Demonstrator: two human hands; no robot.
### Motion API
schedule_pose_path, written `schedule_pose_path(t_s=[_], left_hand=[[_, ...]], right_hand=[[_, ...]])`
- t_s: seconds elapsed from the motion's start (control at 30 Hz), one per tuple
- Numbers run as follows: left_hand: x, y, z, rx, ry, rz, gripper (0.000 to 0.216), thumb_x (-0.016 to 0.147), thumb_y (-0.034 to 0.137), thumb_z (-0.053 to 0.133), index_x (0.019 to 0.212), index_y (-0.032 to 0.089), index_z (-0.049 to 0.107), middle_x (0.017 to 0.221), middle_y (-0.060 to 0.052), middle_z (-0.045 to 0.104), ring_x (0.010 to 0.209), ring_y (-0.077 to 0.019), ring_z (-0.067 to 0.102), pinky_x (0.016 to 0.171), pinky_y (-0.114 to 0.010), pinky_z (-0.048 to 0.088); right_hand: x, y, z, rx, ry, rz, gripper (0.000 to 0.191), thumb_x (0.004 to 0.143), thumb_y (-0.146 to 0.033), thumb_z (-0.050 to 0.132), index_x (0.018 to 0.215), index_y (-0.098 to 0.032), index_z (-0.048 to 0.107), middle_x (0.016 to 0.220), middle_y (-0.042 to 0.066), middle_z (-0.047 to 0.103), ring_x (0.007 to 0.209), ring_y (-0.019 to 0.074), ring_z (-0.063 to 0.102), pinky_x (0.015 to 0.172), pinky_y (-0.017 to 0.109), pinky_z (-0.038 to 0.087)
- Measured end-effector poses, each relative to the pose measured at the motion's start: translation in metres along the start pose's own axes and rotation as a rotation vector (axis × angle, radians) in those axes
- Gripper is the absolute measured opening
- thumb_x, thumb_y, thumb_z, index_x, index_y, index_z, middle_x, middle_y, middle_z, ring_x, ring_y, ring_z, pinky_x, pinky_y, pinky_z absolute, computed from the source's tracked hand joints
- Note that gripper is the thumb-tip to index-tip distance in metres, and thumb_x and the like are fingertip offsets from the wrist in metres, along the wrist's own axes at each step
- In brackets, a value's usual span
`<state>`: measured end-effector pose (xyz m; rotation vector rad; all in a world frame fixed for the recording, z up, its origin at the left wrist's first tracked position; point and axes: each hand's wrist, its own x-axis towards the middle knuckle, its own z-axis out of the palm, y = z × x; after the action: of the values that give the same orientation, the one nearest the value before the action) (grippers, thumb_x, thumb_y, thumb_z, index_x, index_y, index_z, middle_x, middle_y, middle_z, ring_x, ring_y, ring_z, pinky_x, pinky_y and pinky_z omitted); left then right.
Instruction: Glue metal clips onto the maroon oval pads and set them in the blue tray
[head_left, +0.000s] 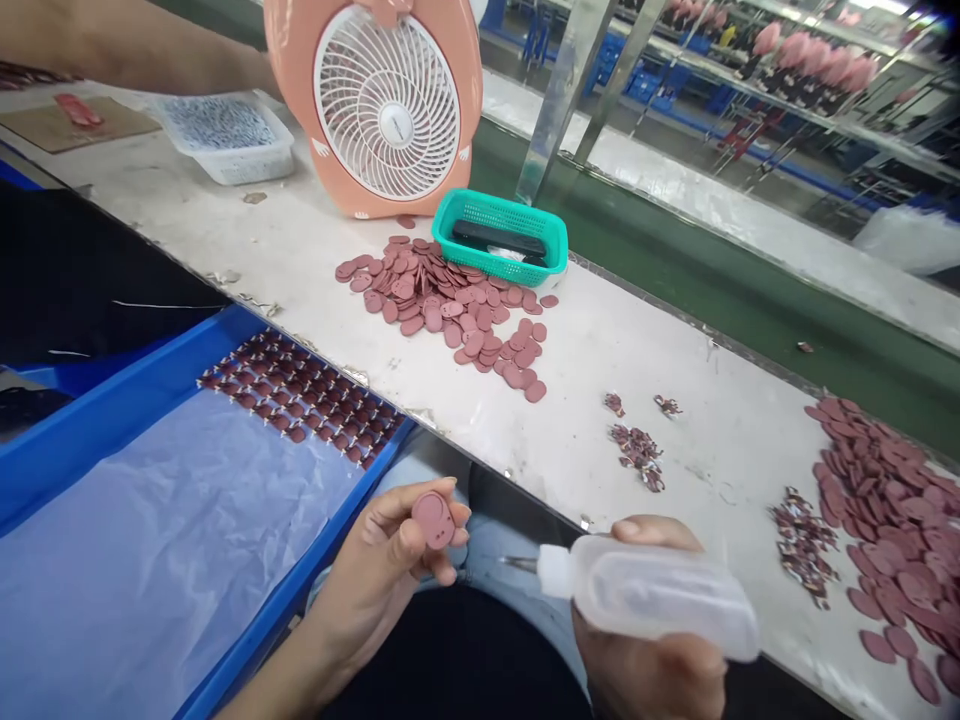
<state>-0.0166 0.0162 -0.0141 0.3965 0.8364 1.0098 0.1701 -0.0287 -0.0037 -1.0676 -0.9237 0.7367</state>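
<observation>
Between the thumb and fingers of my left hand (375, 560) is a reddish-brown oval disc (433, 520) with small holes, its flat face turned up toward me. My right hand (645, 650) grips a translucent squeeze bottle (660, 590) with a white cap and a thin metal needle tip. That tip points left toward the disc and stays apart from it. On the table ahead lies a loose pile of similar oval discs (450, 300). Small shiny brown-and-metal pieces (636, 455) sit in a cluster nearer my right hand.
An orange fan (394, 120) stands behind a green basket (499, 235) holding a black object. Left is a blue tray (150, 560) with rows of small brown pieces (300, 395). More discs (892, 510) lie right. Another person's arm (142, 45) reaches near a white tub (232, 140).
</observation>
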Motion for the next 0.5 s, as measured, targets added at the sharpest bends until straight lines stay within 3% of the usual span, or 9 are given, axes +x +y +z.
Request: schedule_pose_path(t_s=[0.13,0.33,0.5], left_hand=[[-0.003,0.003,0.003,0.015,-0.021,-0.008,0.039,0.056,0.047,0.093,0.088,0.028,0.084,0.079,-0.004,0.082,0.063,-0.0146,0.073,0.050,-0.014,0.055],[-0.005,0.005,0.004,0.013,-0.031,-0.013,0.034,0.059,0.045,0.092,0.087,0.027,0.084,0.079,-0.005,0.082,0.062,-0.0138,0.072,0.052,-0.014,0.055],[-0.004,0.003,0.003,0.009,-0.033,-0.002,0.031,0.062,0.041,0.092,0.088,0.027,0.084,0.080,-0.005,0.083,0.065,-0.0145,0.073,0.053,-0.015,0.056]], right_hand=[[-0.010,0.000,0.005,-0.069,-0.117,-0.068,0.042,0.090,-0.058,0.059,0.113,-0.023,0.061,0.069,0.001,0.057,0.042,0.0134,0.045,0.036,0.028,0.033],[-0.008,-0.004,0.013,-0.116,-0.153,-0.136,0.039,0.091,-0.055,0.061,0.113,-0.023,0.060,0.061,-0.003,0.051,0.040,0.0123,0.041,0.034,0.027,0.034],[-0.008,-0.001,0.013,-0.174,-0.138,-0.184,0.042,0.089,-0.054,0.064,0.114,-0.021,0.060,0.066,-0.001,0.056,0.041,0.0126,0.045,0.034,0.027,0.037]])
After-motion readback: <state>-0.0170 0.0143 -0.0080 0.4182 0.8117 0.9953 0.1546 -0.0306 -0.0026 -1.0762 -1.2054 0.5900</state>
